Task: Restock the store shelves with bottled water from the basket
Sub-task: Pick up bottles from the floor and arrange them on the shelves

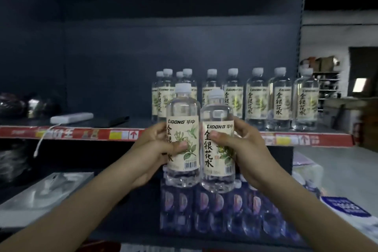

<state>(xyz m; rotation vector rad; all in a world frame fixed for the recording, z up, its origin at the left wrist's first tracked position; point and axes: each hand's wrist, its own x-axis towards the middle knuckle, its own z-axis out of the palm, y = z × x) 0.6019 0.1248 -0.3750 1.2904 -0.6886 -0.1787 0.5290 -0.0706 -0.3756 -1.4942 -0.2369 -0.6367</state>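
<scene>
The left hand (157, 145) grips 1 bottle (182, 137) by its label; the right hand (235, 145) grips a 2nd bottle (217, 143) the same way. Both bottles are upright, side by side and touching, held in front of the shelf (81, 133). A row of like bottles (257, 98) stands on the shelf's right half. Below, blurred, seem to be packed purple bottles (214, 208).

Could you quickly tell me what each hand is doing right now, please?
Left hand: closed around the left bottle.
Right hand: closed around the right bottle.
</scene>
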